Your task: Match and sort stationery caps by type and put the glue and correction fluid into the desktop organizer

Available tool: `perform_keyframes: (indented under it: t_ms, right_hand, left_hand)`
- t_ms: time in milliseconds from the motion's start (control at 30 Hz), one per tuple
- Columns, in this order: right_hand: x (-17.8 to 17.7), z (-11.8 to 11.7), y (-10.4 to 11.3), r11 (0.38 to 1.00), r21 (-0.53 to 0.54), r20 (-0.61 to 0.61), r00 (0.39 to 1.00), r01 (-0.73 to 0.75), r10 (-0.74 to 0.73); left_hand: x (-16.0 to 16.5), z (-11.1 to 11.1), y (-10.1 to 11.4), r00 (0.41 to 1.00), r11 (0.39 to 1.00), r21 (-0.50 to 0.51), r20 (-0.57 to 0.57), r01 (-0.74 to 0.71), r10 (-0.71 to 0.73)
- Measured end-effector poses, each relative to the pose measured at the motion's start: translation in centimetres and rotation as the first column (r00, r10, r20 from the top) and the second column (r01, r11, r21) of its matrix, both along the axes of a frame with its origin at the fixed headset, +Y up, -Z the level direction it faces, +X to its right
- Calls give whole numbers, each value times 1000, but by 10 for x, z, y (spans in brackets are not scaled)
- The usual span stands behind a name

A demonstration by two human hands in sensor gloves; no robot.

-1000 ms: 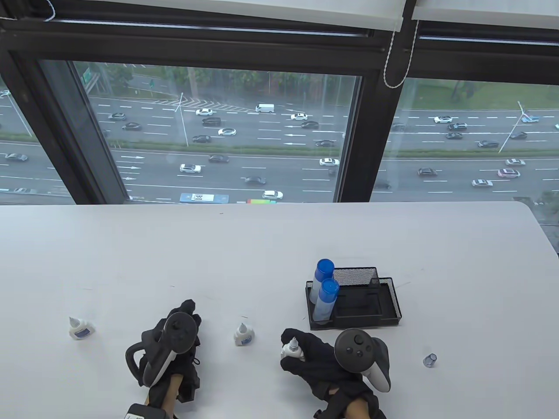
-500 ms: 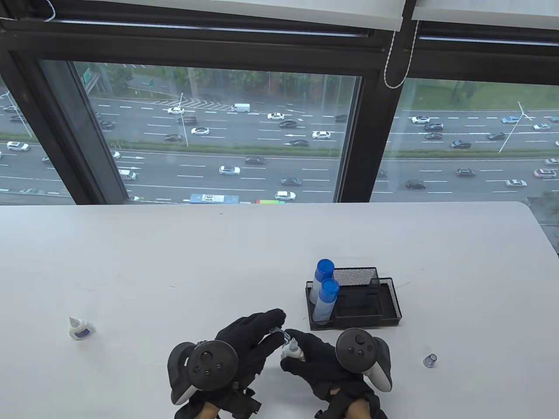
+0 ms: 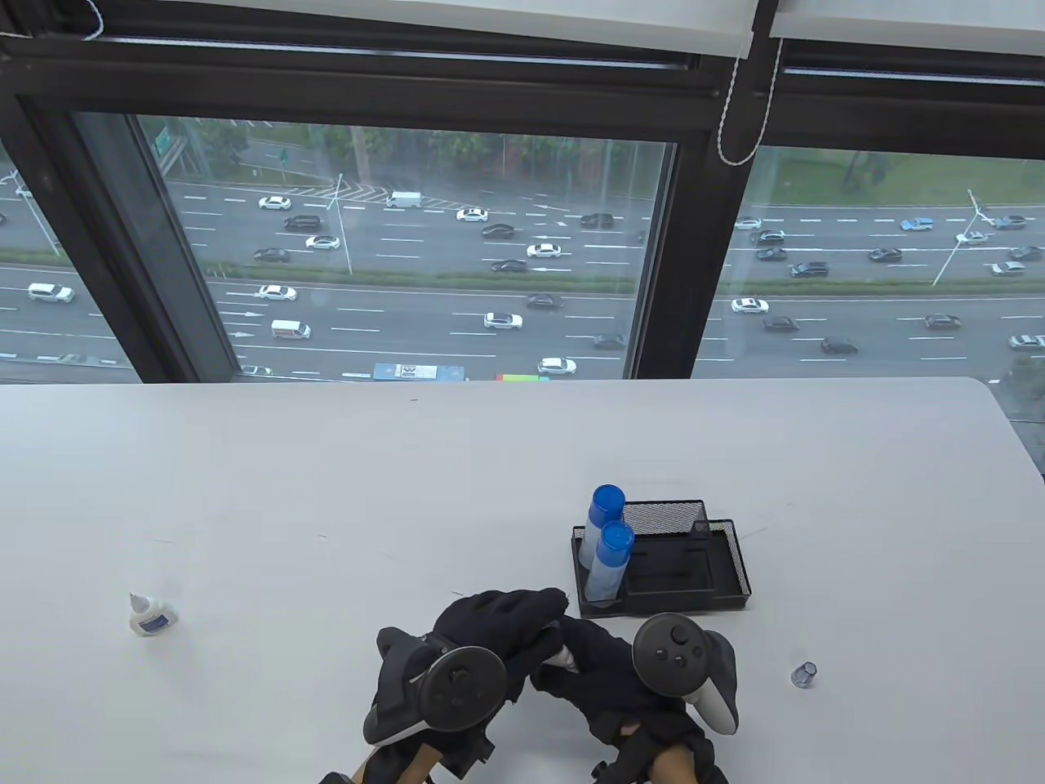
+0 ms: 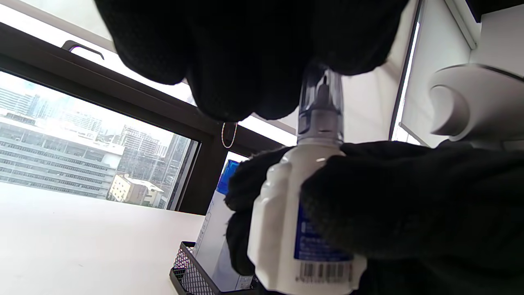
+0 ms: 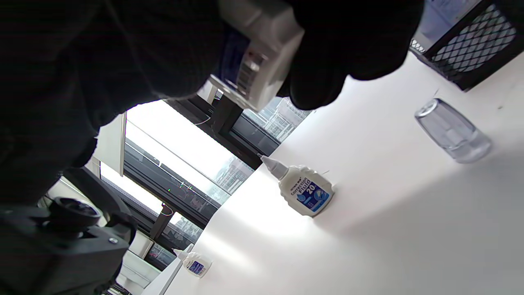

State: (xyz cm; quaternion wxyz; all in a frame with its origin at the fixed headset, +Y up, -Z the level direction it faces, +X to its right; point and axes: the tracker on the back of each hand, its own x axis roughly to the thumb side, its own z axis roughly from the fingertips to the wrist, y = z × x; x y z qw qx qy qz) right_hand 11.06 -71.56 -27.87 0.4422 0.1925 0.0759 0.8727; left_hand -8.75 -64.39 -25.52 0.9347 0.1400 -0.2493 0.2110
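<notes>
though hidden from above, clear cap (image 4: 320, 88) seemingly sits on bottle (image 4: 286, 229).

The white table (image 3: 326, 490) bears a mesh organizer (image 3: 718, 592), two correction-fluid bottles (image 5: 305, 190) and a clear cap (image 3: 804, 674).

Bright window daylight, wrist views backlit — gloves silhouetted

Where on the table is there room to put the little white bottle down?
The wide far strip of the table by the window is bare, and so is the stretch between the far-left correction fluid bottle and the hands. It is crowded near the organizer, where the left hand and right hand meet.
</notes>
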Motion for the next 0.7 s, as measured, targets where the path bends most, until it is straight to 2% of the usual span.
perform_keyframes:
  t_ms: [67, 133, 233, 267, 367, 433, 467, 700]
  right_hand:
    - [0, 0, 0, 1000, 5, 1, 1000, -6, 6]
    - [0, 1, 0, 1000, 19, 16, 1000, -7, 7]
    - [1, 5, 4, 994, 106, 88, 996, 1, -10]
    - [2, 5, 6, 990, 138, 113, 994, -19, 3]
    - [4, 7, 7, 991, 130, 83, 996, 31, -42]
    - [4, 7, 8, 988, 153, 98, 995, 4, -20]
    - [5, 7, 8, 988, 156, 96, 995, -4, -11]
    - [5, 9, 10, 990, 138, 90, 995, 36, -49]
  left_hand:
    - [0, 0, -2, 1000, 1000, 2, 0, -1, 1]
    - [1, 2, -2, 1000, 999, 45, -21, 17, -16]
    - [5, 8, -2, 999, 992, 127, -28, 20, -16]
    - [7, 10, 0, 999, 992, 120, -38, 28, -24]
    - [13, 15, 4, 996, 989, 129, -56, 70, -64]
    - [17, 18, 4, 993, 983, 151, -63, 106, -97]
    - [19, 20, 4, 984, 970, 178, -97, 167, -151]
    - [29, 28, 4, 959, 921, 274, -146, 277, -245]
